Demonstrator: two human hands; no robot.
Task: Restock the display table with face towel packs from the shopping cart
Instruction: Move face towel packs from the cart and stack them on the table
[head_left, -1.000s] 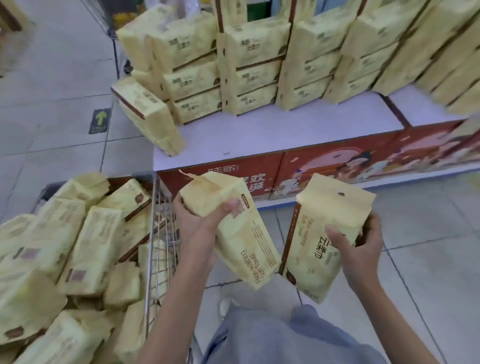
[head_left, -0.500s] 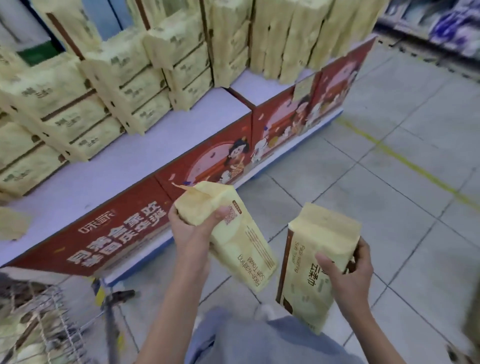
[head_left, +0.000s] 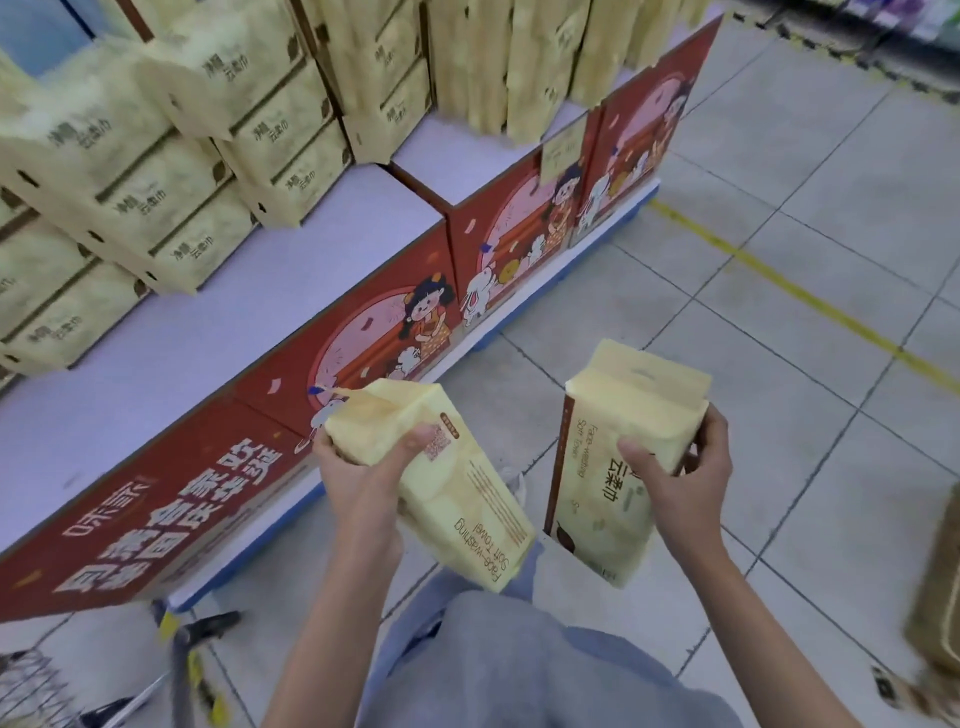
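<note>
Now both hands, left (head_left: 363, 483) and right (head_left: 675, 478), each grip one towel pack (head_left: 457, 493) beside the display table (head_left: 156, 374)

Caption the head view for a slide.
Left hand and right hand each hold a face towel pack beside the stacked display table.

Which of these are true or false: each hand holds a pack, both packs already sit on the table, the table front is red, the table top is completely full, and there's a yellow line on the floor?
1. Each hand holds a pack. True: the left hand grips one towel pack, the right hand another pack.
2. Both packs sit on the table. False: they are held above the floor.
3. The display table front is red. True.
4. The table top is full. False: bare surface shows before the stacked packs.
5. A yellow line crosses the floor. True.
</note>
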